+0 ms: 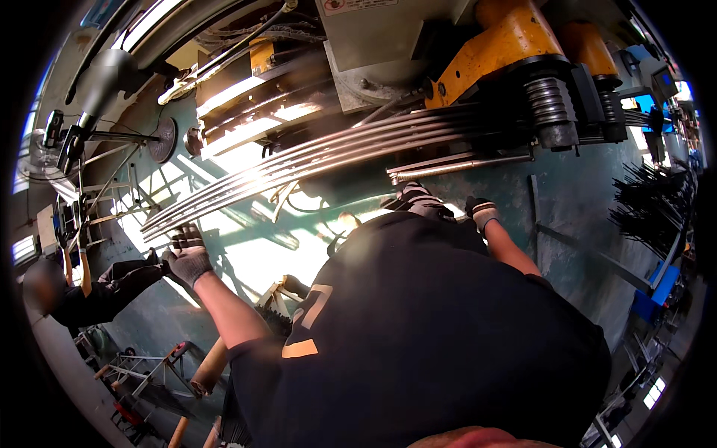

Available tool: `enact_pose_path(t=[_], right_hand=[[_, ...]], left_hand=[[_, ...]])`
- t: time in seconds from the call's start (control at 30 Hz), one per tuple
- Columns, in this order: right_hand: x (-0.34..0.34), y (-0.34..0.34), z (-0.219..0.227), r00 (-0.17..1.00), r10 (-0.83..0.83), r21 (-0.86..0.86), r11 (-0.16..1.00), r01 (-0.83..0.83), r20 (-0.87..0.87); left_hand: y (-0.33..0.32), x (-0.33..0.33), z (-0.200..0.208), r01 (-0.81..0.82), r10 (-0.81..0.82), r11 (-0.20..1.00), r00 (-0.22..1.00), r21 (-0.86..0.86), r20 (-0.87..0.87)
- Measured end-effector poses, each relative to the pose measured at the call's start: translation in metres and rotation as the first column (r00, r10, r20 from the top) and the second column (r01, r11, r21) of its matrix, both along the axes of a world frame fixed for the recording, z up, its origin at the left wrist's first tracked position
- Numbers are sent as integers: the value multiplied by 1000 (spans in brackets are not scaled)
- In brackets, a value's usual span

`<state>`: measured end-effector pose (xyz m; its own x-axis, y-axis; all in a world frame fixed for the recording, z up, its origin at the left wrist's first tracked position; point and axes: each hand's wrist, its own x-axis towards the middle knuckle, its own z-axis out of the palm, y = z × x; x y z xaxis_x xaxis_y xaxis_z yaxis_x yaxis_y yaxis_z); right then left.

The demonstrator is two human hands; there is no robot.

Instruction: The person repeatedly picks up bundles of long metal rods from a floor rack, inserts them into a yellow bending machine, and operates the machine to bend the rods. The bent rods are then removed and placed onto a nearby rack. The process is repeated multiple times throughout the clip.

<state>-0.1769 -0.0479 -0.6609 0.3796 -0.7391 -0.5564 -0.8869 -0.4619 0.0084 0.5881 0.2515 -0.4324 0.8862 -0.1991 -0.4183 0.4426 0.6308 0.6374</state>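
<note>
metal rods (299,160), rightward stretch indistinct in shadow

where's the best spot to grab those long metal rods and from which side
Probably near the left ends of the long metal rods, coming from the wearer's near side with the left gloved hand. There the rods lie close together and stick out free, right by that hand; their right part runs into shadow beside the orange machine arm.
</note>
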Motion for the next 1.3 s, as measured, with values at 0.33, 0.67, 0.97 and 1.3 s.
enact_pose_path(t=[0.33,0.67,0.97,1.3], right_hand=[[-22,-95,-13,893,159,-218,973,-70,421],[-51,-39,32,863,-462,228,880,416,206],[-83,34,95,365,-713,304,624,719,599],[-9,-97,279,-387,-168,417,501,758,906]], left_hand=[[-156,-288,-77,510,-491,858,773,-67,-402],[-185,-291,12,553,-531,827,827,98,-185],[-158,-305,-13,805,-813,503,564,-315,144],[-183,-286,70,754,-648,463,646,-466,402]])
